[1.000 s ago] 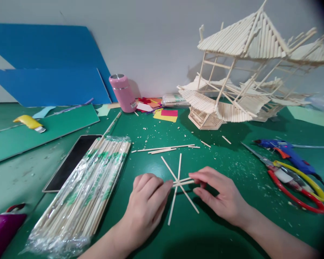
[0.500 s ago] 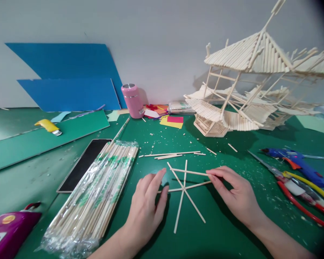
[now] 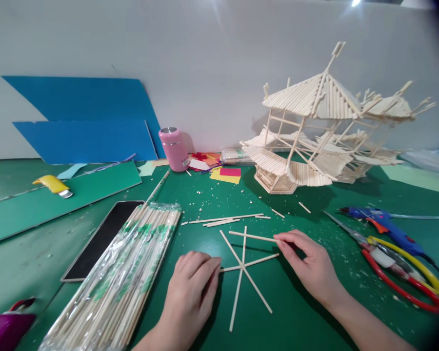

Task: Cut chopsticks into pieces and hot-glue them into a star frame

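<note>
Three thin wooden sticks cross at one middle point on the green tabletop, forming a star. My left hand is closed at the left end of one of its sticks, with the fingertips partly hidden. A separate wooden stick is pinched between the thumb and forefinger of my right hand. It points left, above the upper arms of the star. Behind the star lie several loose sticks. Left of my left hand is a clear plastic pack of sticks.
A pagoda-like stick model stands back right. At right lie a blue glue gun and red-and-yellow-handled cutting tools. Farther left are a pink flask, blue boards, a yellow cutter and a black tablet-like slab.
My left hand's fingers have closed at the star stick's left end; they were apart before. My right hand still pinches its stick. The head view has tilted up and shifted slightly right.
</note>
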The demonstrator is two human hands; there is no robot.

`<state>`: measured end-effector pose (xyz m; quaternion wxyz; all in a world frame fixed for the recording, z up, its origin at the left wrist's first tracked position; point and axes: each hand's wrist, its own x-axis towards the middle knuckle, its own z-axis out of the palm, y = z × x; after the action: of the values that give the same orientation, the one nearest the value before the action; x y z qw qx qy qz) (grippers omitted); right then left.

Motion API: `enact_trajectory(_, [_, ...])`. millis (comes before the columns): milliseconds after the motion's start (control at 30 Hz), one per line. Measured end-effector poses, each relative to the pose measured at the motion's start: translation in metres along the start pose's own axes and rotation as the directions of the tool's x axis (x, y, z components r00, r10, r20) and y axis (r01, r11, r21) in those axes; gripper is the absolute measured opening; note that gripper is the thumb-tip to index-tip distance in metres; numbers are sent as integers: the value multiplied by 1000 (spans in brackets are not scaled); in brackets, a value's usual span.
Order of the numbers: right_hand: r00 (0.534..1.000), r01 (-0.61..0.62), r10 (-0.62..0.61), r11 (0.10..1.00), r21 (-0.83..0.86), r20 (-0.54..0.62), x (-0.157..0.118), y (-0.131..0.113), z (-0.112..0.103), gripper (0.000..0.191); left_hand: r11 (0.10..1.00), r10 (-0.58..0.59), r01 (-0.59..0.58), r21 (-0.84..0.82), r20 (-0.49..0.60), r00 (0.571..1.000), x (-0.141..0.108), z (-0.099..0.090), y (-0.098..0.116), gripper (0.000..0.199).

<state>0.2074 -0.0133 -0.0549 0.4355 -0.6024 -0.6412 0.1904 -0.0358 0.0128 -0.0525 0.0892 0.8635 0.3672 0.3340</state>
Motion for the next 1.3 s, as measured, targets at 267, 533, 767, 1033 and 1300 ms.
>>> enact_trajectory(267, [1000, 4, -4, 1000, 4, 20, -1, 1, 0, 12, 1000, 14, -14, 17, -18, 1000, 0, 2, -1, 19])
enact_trajectory(533, [999, 14, -15, 1000, 12, 40, 2, -1, 0, 15, 966, -17, -2, 260, 71, 997, 30, -13, -3, 19])
enact_trajectory(767, [998, 40, -41, 999, 17, 55, 2, 0, -3, 18, 857, -52, -172, 486, 413, 909, 100, -7, -28, 17])
enact_trajectory(1033, [998, 52, -53, 998, 22, 36, 4, 4, -5, 19, 850, -104, -248, 465, 609, 786, 119, 3, -33, 15])
enact_trajectory(1300, [998, 56, -56, 997, -51, 15, 7, 7, -6, 20, 908, -193, -121, 402, 656, 730, 127, 10, -40, 31])
